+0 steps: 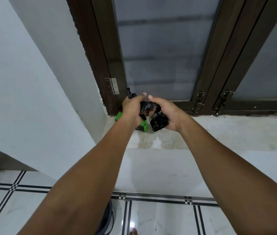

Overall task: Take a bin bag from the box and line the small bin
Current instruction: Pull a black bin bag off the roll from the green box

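Both hands hold black bin bag plastic above a stone window sill [219,131]. My left hand [133,107] grips a twisted strand of the bin bag [145,106], whose end sticks up past the fist. My right hand [166,112] holds the bunched roll of bags [159,122]. The strand runs between the two hands. The green box [142,127] stands on the sill under my left wrist, mostly hidden by it. A dark bin [107,217] shows partly on the floor, behind my left forearm.
A dark-framed window [159,48] with frosted glass rises behind the sill, with latches at its lower right. A pale wall [24,82] closes the left side. White floor tiles with black lines [159,216] lie below, and toes show at the bottom edge.
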